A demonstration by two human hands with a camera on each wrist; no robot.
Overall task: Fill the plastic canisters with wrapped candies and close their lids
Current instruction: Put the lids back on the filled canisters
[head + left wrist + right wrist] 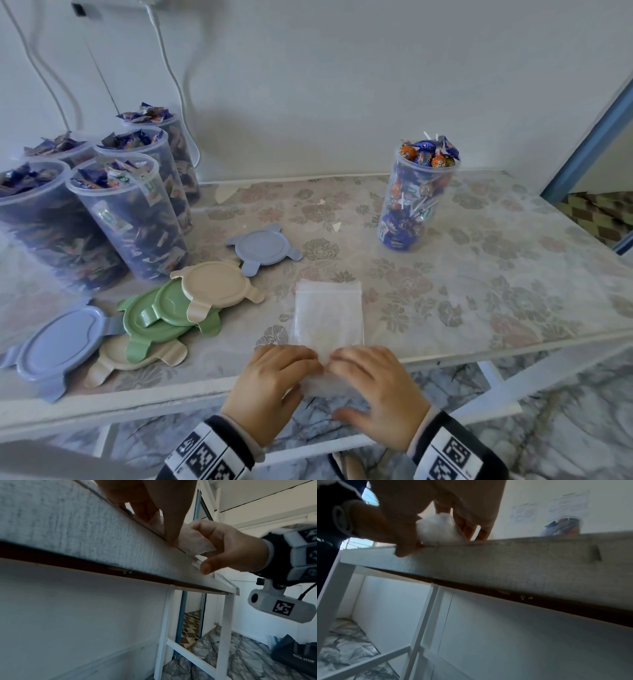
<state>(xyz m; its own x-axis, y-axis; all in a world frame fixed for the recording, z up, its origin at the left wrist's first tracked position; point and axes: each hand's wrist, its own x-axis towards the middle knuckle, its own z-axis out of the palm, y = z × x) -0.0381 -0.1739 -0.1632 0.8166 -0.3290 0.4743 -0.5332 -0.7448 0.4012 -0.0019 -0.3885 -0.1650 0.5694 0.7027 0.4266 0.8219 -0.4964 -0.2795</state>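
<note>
Bag (328, 313), clear, flat at desk (479, 274) near edge; my left hand (274, 380) and right hand (376, 383) both pinch its near end, probably folding. Lids (215, 284) left of bag, canisters (126, 212) beyond, uncapped.

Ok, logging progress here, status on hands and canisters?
Both hands pinch clear plastic bag at table edge. Six canisters full, unlidded. Lids loose on table. Nothing blocking.

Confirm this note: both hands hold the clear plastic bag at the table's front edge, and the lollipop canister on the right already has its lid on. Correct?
One detail is wrong. In the head view the lollipop canister stands open, lollipops poking above its rim. Both the left hand and right hand do hold the clear plastic bag at the table's front edge.
</note>
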